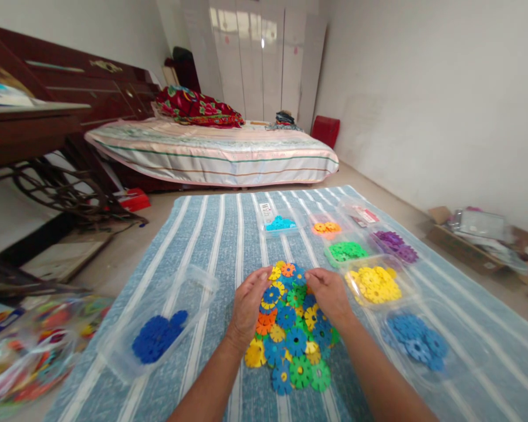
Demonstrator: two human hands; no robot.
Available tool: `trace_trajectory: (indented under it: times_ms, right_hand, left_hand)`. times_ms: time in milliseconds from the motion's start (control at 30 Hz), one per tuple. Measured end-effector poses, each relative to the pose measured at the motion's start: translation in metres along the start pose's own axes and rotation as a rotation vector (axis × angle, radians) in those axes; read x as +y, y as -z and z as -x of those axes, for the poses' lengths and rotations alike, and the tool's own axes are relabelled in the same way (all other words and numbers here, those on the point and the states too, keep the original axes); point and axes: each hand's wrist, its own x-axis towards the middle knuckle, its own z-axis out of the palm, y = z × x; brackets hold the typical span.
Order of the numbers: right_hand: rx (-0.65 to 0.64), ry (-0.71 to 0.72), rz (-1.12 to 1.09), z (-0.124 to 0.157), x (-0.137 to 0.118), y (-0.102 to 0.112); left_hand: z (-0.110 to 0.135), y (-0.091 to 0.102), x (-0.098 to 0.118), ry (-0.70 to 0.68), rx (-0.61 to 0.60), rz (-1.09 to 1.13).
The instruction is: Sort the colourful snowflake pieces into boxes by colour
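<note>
A mixed pile of flower-shaped notched plastic discs [296, 341] in blue, green, yellow and orange lies on the striped cloth [211, 258]. My left hand [250, 302] is at the pile's left edge, its fingers closed and their tips beside a yellow disc [276, 273]. On the opposite side, my right hand [330, 291] has thumb and forefinger pinched together near a blue disc [298, 274]. What either hand holds, if anything, is too small or hidden to make out. Yellow discs [376, 284] fill a clear box just beyond my right hand.
Several clear boxes hold sorted discs: dark blue discs [158, 337] left; light blue discs [280, 223], orange discs [326, 227], green discs [347, 251], purple discs [396, 246] and blue discs [418, 340] right. A bag of colourful pieces [39, 346] lies left; a bed [229, 152] stands behind.
</note>
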Motion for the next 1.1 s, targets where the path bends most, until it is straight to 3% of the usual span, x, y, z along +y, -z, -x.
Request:
trace_trajectory:
  times_ms: [233, 367, 467, 567, 700, 800, 900, 1000, 1100]
  right_hand:
    - [0.04, 0.193, 0.192, 0.01, -0.011, 0.005]
    - [0.068, 0.326, 0.339, 0.021, -0.018, 0.02]
    - [0.139, 0.421, 0.466, 0.033, -0.019, 0.045]
    - [0.249, 0.474, 0.597, 0.049, -0.015, 0.085]
    - [0.329, 0.411, 0.91, 0.075, -0.001, 0.141]
    - [0.335, 0.354, 1.051, 0.093, 0.009, 0.163]
    - [0.322, 0.46, 0.943, 0.103, 0.012, 0.15]
    - [0.207, 0.559, 0.742, 0.103, 0.004, 0.111]
    - [0.047, 0.537, 0.638, 0.095, -0.009, 0.07]
  left_hand:
    - [-0.002, -0.004, 0.004, 0.015, 0.027, -0.001]
    - [-0.004, -0.005, 0.006, 0.014, 0.045, 0.025]
    - [-0.003, -0.006, 0.008, 0.019, 0.06, 0.039]
    - [-0.003, -0.007, 0.008, 0.019, 0.057, 0.041]
    - [-0.002, -0.006, 0.007, 0.007, 0.05, 0.041]
    - [-0.001, -0.005, 0.005, -0.006, 0.03, 0.043]
    - [-0.001, -0.005, 0.003, -0.011, 0.024, 0.04]
    - [0.0, -0.005, 0.003, -0.014, 0.035, 0.036]
    - [0.001, -0.005, 0.004, -0.004, 0.042, 0.029]
